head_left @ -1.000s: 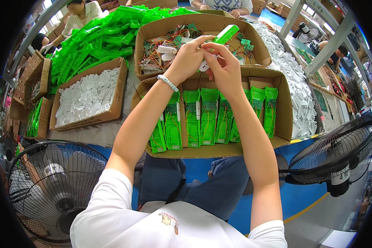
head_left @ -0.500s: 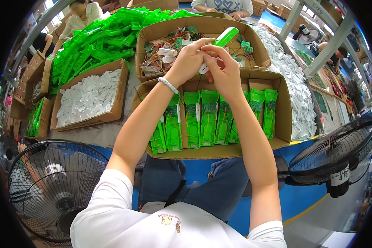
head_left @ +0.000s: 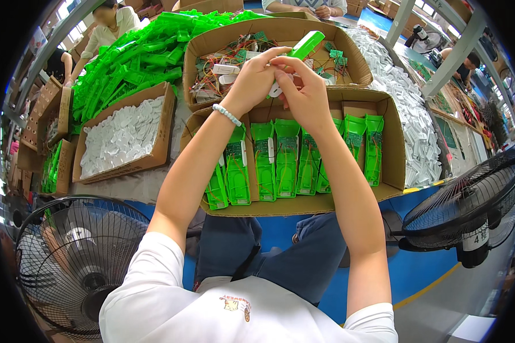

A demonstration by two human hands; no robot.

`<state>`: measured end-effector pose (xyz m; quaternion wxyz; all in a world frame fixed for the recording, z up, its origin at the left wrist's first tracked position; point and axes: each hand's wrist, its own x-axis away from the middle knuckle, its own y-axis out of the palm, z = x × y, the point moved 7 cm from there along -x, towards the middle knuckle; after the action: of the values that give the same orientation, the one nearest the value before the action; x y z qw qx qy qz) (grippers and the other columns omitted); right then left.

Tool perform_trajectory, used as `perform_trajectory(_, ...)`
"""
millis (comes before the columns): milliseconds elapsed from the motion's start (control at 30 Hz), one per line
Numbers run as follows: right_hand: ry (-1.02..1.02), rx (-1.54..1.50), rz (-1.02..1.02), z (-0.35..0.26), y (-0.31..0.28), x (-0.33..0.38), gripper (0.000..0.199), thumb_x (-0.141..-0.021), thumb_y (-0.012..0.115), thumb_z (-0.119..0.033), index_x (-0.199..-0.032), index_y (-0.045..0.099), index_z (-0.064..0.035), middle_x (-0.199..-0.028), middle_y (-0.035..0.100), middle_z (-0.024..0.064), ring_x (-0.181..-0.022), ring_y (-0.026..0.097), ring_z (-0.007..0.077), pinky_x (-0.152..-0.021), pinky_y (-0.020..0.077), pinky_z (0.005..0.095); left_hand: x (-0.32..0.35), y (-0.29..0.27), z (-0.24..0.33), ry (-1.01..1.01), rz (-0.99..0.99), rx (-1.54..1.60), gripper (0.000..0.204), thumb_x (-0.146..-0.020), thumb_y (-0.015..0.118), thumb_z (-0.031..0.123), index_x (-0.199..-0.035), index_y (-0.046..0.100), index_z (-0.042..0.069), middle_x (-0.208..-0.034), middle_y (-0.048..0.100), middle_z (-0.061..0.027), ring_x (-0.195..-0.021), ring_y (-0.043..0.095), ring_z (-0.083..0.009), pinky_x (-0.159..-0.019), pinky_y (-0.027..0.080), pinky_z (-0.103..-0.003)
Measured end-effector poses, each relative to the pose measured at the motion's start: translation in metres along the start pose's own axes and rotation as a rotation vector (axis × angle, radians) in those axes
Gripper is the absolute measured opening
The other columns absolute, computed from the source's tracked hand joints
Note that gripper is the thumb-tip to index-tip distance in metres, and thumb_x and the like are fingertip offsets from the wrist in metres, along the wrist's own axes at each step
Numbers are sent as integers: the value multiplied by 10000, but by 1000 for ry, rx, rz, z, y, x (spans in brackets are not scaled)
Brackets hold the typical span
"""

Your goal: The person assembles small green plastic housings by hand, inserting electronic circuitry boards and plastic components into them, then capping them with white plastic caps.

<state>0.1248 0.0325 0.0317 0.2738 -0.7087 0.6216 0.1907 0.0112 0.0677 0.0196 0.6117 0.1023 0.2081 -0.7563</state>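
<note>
While both your hands meet above near cardboard box (head_left: 395, 143), left hand (head_left: 252, 80) and right hand (head_left: 306, 94) pinch-grip green plastic housing (head_left: 306, 44) with small white part (head_left: 276, 90). Housing likely light, rigid, wires fragile; hold by long edges.

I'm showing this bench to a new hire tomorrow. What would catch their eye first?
Both hands meet at top centre, the left hand and right hand working a bright green plastic housing with a small white part. Just below them, a cardboard box holds a row of green assemblies standing upright. At upper left rises a heap of green shells, with a box of white parts beneath it.
</note>
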Motion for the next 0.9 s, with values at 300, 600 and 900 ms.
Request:
perform_trajectory(300, -6, 14, -8, 2, 0, 0, 214, -876, 590, -124, -1059, 653, -35, -919, 681, 114, -771, 630, 179, -655, 499, 296, 1, 1, 1, -24, -6, 21, 480, -869, 438, -69, -1328, 528, 35, -1000, 645, -68, -886, 615, -98, -762, 517, -224)
perform_trajectory(600, -14, 21, -3, 2, 0, 0, 215, -873, 596, -119, -1060, 652, -30, -918, 680, 119, -768, 634, 185, -670, 501, 298, 1, 0, 1, 16, 6, -29, 463, -886, 441, -58, -1327, 533, 46, -984, 648, -61, -874, 612, -92, -752, 512, -218)
perform_trajectory(900, -4, 20, -1, 4, 0, 0, 216, -874, 602, -128, -1060, 650, -28, -907, 680, 116, -763, 630, 183, -669, 500, 299, 1, 1, 2, -7, 7, -50, 469, -885, 436, -61, -1331, 533, 50, -980, 653, -66, -891, 617, -96, -759, 515, -226)
